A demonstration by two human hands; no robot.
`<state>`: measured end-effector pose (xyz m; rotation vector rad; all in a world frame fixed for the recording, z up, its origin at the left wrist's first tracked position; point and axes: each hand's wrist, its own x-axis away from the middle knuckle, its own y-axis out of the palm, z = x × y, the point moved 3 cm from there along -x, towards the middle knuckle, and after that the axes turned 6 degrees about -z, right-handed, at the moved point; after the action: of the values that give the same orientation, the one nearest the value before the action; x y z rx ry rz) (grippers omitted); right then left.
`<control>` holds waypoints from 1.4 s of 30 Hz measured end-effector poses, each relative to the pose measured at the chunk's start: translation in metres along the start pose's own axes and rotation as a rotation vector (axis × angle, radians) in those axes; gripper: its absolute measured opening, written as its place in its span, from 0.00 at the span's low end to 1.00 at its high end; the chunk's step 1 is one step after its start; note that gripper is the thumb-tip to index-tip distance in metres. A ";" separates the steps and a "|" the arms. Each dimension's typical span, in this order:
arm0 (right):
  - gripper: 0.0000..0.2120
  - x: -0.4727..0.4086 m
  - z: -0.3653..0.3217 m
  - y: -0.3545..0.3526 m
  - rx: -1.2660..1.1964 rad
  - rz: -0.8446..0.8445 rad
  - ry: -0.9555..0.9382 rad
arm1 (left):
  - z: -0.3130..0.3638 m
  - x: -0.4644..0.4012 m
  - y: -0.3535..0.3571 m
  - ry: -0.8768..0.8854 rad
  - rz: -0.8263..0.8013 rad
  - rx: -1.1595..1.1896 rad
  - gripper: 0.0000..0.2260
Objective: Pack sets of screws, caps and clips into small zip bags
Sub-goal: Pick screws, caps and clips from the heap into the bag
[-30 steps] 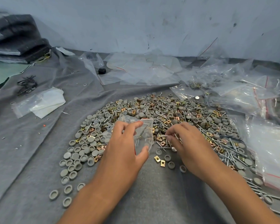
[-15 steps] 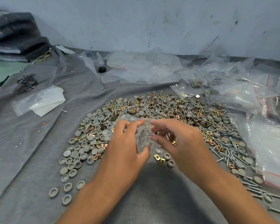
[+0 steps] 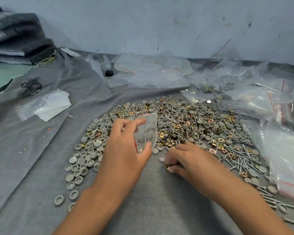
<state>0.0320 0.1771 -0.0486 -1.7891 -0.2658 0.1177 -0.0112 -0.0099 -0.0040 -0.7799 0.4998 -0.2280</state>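
Right hand presses curled fingertips on a brass clip on the grey cloth. Left hand pinches a small zip bag upright, thumb and forefinger clamped, above the pile of caps, screws and clips. Farther back lie clear bags.

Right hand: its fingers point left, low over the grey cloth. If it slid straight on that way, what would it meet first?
Probably the brass clip at the right hand's fingertips, already touching or nearly so. Beyond that lies bare grey cloth, then the left hand's wrist; depth is unclear.
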 end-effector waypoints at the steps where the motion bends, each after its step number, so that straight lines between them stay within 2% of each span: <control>1: 0.06 -0.001 -0.001 0.002 0.020 0.011 -0.005 | 0.000 0.000 -0.001 0.007 0.014 0.005 0.24; 5: 0.06 -0.003 -0.004 0.006 0.091 0.068 -0.012 | -0.007 -0.006 -0.013 -0.033 0.060 0.034 0.24; 9: 0.07 -0.001 -0.006 0.006 0.116 0.083 -0.015 | -0.023 -0.014 -0.034 -0.112 0.175 0.078 0.23; 16: 0.06 -0.004 -0.003 0.002 0.052 0.073 0.024 | -0.026 -0.014 -0.036 -0.116 0.189 0.077 0.24; 22: 0.12 -0.002 -0.001 -0.004 -0.131 0.088 0.112 | -0.019 -0.010 -0.026 -0.073 0.138 0.076 0.23; 30: 0.07 -0.005 -0.003 0.001 -0.116 0.054 0.068 | -0.011 -0.004 -0.016 -0.041 0.074 0.058 0.24; 36: 0.05 -0.005 -0.006 0.001 -0.106 0.097 0.035 | -0.008 -0.002 -0.007 -0.008 0.006 0.048 0.25; 42: 0.05 -0.004 -0.005 -0.003 -0.217 0.127 0.045 | -0.006 0.001 0.005 0.018 -0.104 0.033 0.26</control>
<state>0.0288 0.1723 -0.0444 -2.0216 -0.1361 0.1430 -0.0135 -0.0111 -0.0117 -0.7728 0.4723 -0.3391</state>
